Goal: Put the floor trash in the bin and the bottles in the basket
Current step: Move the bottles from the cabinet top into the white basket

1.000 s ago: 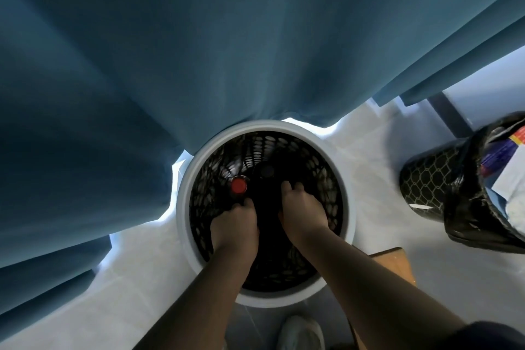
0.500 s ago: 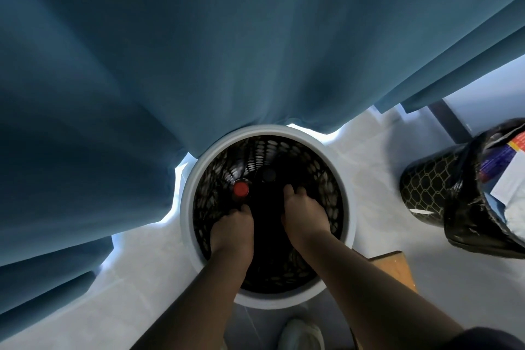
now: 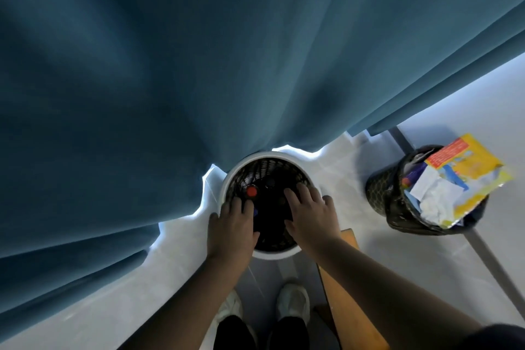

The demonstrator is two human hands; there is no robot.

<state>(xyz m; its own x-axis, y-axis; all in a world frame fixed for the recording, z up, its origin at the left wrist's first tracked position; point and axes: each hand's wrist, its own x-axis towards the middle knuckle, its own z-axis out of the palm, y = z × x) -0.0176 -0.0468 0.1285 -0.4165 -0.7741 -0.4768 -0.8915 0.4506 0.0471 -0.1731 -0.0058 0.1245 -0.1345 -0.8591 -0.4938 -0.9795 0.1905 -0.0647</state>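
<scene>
A round white-rimmed basket (image 3: pixel 257 157) with dark perforated walls stands on the floor against the blue curtain. Inside it I see a bottle with a red cap (image 3: pixel 251 191) and a dark-capped bottle (image 3: pixel 269 182) beside it. My left hand (image 3: pixel 231 229) hovers over the basket's near left rim, fingers relaxed and holding nothing. My right hand (image 3: pixel 309 214) is spread above the right side of the basket, fingers straight and empty. The black bin (image 3: pixel 383 196) stands to the right, stuffed with a yellow packet (image 3: pixel 468 179) and crumpled white paper (image 3: pixel 434 199).
A heavy blue curtain (image 3: pixel 199 65) hangs over the far side of the basket. A wooden board (image 3: pixel 341 278) lies by my right forearm. My white shoes (image 3: pixel 292 301) stand on the pale floor just behind the basket. A grey metal bar (image 3: pixel 494 258) runs past the bin.
Both hands have lifted out of the basket and now hover above its rim with fingers opened. My head has risen, so the basket looks smaller and more of the bin shows.
</scene>
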